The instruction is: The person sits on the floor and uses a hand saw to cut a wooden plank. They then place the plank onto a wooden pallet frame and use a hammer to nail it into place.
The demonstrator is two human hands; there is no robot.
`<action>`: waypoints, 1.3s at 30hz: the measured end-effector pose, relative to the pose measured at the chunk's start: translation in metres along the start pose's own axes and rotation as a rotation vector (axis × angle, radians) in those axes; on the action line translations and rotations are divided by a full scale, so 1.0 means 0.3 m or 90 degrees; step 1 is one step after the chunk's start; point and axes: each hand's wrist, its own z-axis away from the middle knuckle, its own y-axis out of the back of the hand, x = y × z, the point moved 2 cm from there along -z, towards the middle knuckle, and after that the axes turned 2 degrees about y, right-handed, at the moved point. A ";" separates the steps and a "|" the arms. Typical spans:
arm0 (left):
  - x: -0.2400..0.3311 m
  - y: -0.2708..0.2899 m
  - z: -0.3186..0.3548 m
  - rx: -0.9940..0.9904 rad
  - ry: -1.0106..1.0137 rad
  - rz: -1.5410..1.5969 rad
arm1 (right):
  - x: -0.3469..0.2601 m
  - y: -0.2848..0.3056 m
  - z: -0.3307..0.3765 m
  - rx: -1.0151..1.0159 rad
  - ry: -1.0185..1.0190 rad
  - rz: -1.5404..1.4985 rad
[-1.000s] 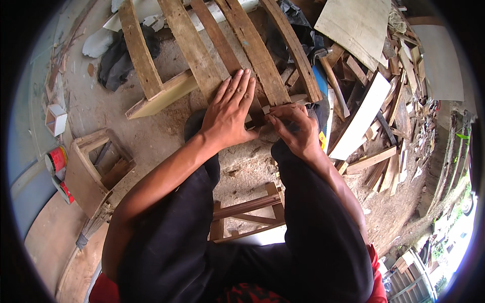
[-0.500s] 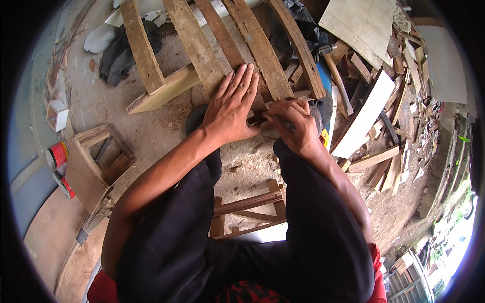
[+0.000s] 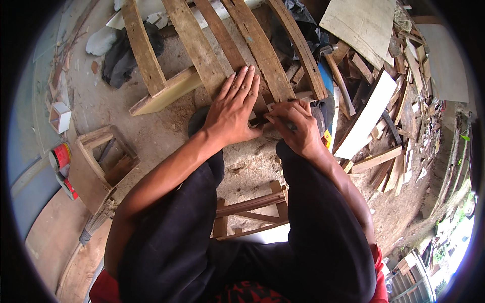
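Observation:
My left hand [image 3: 233,110] lies flat with fingers stretched over the near end of a narrow dark wooden plank [image 3: 221,34]. Beside it, my right hand [image 3: 297,123] is closed in a pinch near the end of a wider plank [image 3: 260,46]. What its fingers hold is hidden; a small dark piece shows between the two hands, too unclear to name. More planks run away from me on both sides, one [image 3: 188,38] to the left and one [image 3: 299,45] to the right. A pale crosspiece board [image 3: 166,95] sits under the planks at left.
A hammer [image 3: 339,81] leans at the right, beside a white board [image 3: 368,118] and a heap of scrap wood [image 3: 389,166]. At left are a wooden frame box [image 3: 103,159] and red cans [image 3: 61,156]. A small slatted wooden piece [image 3: 252,206] lies between my legs.
The whole view has shifted slightly to the right. Both hands keep their places on the planks, with no clear movement of the fingers.

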 end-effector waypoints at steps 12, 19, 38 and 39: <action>0.000 0.000 -0.004 0.007 0.000 0.008 | -0.002 0.001 0.001 -0.004 -0.020 -0.015; -0.001 0.002 -0.004 -0.014 0.002 -0.012 | -0.004 0.002 -0.003 -0.008 0.002 -0.009; 0.000 0.000 -0.001 -0.005 0.000 -0.022 | -0.014 -0.005 -0.025 -0.036 0.148 0.057; 0.001 0.003 -0.001 0.016 -0.012 -0.008 | -0.010 -0.006 -0.024 -0.034 0.154 0.058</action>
